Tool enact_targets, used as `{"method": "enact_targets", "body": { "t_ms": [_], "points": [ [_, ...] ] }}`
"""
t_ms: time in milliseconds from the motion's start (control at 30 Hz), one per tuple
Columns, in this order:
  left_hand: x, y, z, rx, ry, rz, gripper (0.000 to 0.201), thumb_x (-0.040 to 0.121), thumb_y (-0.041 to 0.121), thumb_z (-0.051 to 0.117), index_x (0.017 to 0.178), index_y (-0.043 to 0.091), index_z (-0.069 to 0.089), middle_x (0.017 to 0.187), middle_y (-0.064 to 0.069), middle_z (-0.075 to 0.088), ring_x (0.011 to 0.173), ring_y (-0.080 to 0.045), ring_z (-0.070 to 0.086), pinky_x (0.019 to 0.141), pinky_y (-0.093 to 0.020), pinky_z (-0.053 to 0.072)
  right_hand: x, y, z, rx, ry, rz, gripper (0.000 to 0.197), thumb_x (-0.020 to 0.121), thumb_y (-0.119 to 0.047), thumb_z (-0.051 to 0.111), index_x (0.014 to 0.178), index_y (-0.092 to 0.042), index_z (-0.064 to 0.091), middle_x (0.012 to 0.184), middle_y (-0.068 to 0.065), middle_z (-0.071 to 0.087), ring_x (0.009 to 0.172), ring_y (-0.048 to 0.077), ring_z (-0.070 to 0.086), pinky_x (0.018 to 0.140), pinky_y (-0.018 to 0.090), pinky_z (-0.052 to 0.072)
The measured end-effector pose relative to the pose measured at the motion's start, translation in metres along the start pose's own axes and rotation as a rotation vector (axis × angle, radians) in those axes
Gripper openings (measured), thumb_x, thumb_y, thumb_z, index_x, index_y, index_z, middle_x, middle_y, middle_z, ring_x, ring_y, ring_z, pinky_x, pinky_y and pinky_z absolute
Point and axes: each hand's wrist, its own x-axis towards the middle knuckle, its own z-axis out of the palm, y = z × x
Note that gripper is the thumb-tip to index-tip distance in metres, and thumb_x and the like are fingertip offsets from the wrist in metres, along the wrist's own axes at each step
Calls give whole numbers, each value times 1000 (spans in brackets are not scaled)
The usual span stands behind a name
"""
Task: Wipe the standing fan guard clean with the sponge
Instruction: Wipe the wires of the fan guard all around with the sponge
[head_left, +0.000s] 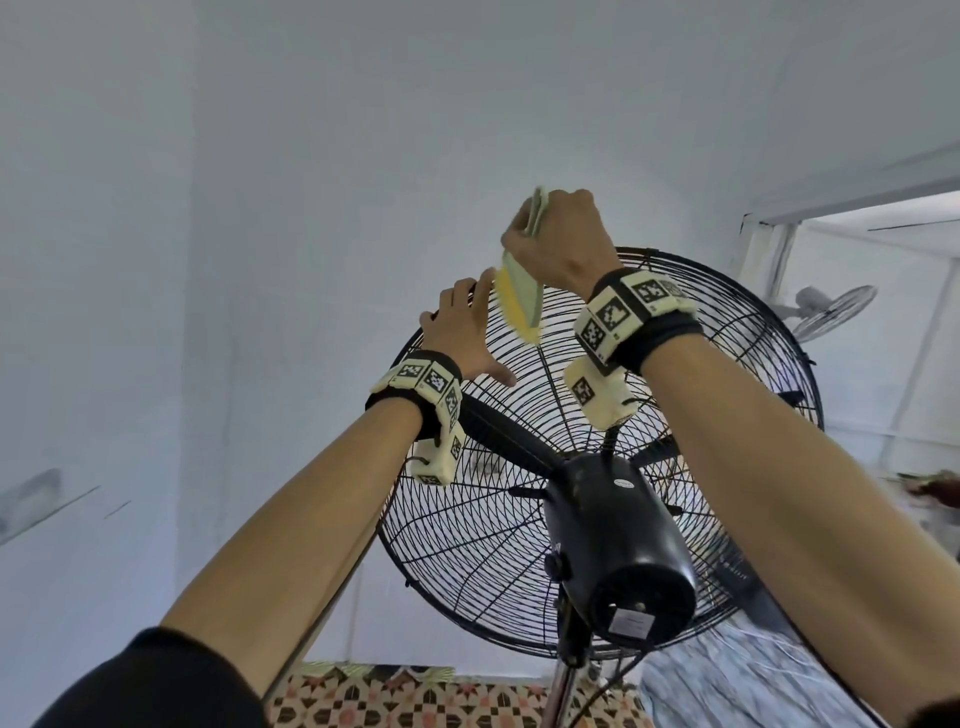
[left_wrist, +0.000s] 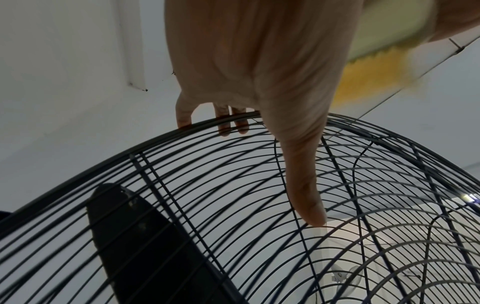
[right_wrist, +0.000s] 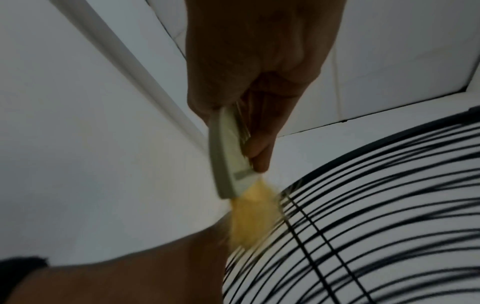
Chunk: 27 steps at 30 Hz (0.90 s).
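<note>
A black wire fan guard (head_left: 467, 545) fills the middle of the head view, seen from behind. My left hand (head_left: 457, 332) holds its top left rim. In the left wrist view the fingers (left_wrist: 223, 123) hook over the rim of the guard (left_wrist: 182, 164) and the thumb lies along the wires. My right hand (head_left: 558, 239) grips a sponge (head_left: 517, 301) with a pale green holder and a yellow, blurred end. That end touches the upper guard wires (right_wrist: 363, 205) beside my left hand, and the sponge (right_wrist: 249, 211) is blurred there. The sponge (left_wrist: 371, 70) also shows past my left palm.
The black motor housing (head_left: 623, 545) juts toward me below my right wrist, on a chrome pole (head_left: 563, 686) with a cable. A dark blade (left_wrist: 135, 236) sits inside the guard. A white wall stands behind, and a small wall fan (head_left: 826, 306) hangs at the right. Patterned floor tiles (head_left: 415, 701) lie below.
</note>
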Motion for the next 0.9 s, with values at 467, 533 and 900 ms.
{"method": "enact_targets", "body": {
  "t_ms": [467,533,900],
  "points": [
    [2,2,1,-14,12,-15,153,53,59,97,165,25,-2,164,-7,22,150,-31,25,113,-62,36,-41,35,-5,224,144,-293,39,103,-32,56,140,-23,60,92,1,76,70,6,67,66,7,53],
    [2,1,1,-18,7,-16,153,53,59,97,165,25,-2,165,-8,21,151,-31,24,113,-62,36,-51,44,-2,237,75,-299,38,99,-26,61,137,-20,62,97,4,77,73,7,67,66,8,53],
    [0,3,0,-31,13,-34,150,54,55,99,164,21,3,162,-7,23,148,-32,26,110,-60,38,-72,57,0,137,-54,-464,40,103,-23,50,142,-16,48,113,8,70,85,22,68,70,29,54]
  ]
}}
